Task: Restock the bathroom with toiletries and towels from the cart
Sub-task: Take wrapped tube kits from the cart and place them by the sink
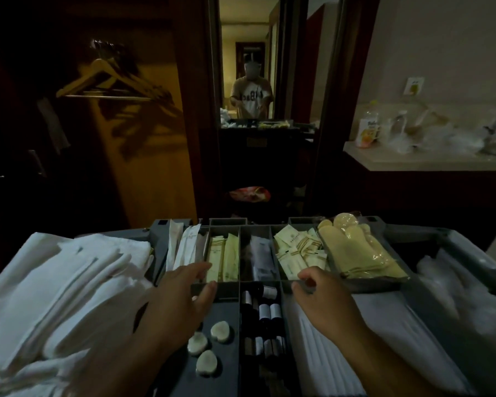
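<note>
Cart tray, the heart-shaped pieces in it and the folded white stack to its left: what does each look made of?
Cart tray: looks like moulded grey plastic, matt, with thin even dividers. Heart-shaped pieces: probably soap, pale and smooth with a dull sheen. Folded white stack: cloth, likely cotton towelling, with soft folds and woven bands.

Single head-worn wide-angle view, pitched forward and down, set close above the cart tray (229,293), which fills the lower frame. The view faces a mirror (249,38) farther ahead, and this reflects the wearer standing behind the cart
</note>
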Demonstrator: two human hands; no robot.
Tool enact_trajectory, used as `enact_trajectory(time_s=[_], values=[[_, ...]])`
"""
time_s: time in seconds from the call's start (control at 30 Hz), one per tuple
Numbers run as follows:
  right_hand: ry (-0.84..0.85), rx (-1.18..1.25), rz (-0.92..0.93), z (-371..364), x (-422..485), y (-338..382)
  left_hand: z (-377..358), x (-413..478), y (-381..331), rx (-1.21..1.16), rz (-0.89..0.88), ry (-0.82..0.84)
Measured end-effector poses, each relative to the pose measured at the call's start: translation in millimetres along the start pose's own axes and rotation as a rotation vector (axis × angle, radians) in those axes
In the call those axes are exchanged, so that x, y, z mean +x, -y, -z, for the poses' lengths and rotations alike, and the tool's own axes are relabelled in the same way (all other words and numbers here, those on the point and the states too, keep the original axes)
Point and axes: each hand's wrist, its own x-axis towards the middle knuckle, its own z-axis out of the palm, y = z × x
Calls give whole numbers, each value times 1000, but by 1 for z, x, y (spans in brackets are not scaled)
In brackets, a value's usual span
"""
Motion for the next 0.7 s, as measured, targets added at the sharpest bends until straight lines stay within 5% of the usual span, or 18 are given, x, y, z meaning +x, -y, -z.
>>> enact_trajectory(time_s=[0.27,0.7], values=[[-56,92,-114,-7,17,-7,-50,50,28,-202,43,4],[-146,120,-213,16,65,-22,-105,142,19,-123,-41,128]])
